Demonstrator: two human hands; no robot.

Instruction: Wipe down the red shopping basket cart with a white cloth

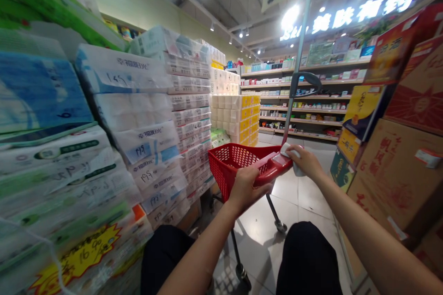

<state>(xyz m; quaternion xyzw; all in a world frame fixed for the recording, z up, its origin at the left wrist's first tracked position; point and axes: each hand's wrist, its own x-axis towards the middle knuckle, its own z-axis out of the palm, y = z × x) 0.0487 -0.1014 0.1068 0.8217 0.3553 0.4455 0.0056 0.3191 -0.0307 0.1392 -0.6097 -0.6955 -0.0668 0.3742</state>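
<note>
A red shopping cart (226, 156) with a perforated plastic basket stands before my knees on wheeled metal legs. My left hand (247, 186) is wrapped round the near left part of its red handle (265, 176). At the handle's right end, my right hand (302, 159) presses a white cloth (296, 169) against the red plastic; part of the cloth hangs below the fingers. From the cart's far right side rises a grey pole (302, 32) with a dark loop grip (306, 84) on it.
Tall stacks of packaged tissue paper (145, 138) line the left side, some with handwritten prices. Cardboard cartons (401, 170) are piled close on the right. Stocked shelves (311, 97) stand at the back, beyond the tiled floor (308, 193). A yellow price sign (81, 256) is at lower left.
</note>
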